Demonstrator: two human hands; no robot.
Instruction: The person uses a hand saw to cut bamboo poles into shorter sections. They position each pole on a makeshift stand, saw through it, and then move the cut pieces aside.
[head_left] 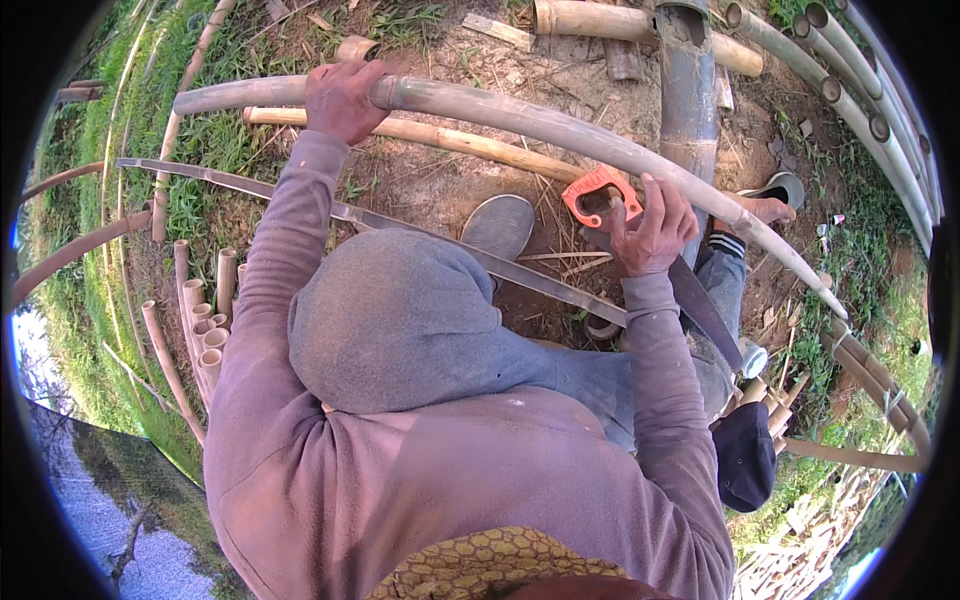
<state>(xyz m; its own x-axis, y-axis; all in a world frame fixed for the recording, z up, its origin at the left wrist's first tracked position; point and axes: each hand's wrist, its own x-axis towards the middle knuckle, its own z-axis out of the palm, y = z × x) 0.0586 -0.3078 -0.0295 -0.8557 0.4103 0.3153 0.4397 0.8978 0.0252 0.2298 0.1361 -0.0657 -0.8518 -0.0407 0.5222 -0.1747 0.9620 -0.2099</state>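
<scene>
My left hand (345, 100) is wrapped over a long pale bamboo pole (540, 122), near its left end. The pole bows across the upper view and slopes down to the right. My right hand (657, 228) is just below the pole, with its fingertips close to or touching the underside. Its thumb sits in the opening of the orange handle of a handsaw (603, 193), and the fingers curl outside that handle. The dark saw blade runs under my right wrist toward my leg, its far end by a pale round object.
A thick grey bamboo trunk (688, 110) lies beyond my right hand. A thinner yellowish pole (440, 136) rests under the held one. A long flat grey strip (400, 226) crosses near my bent knee (390, 320). Cut bamboo tubes (205, 330) stand left; more poles (870, 110) lie right.
</scene>
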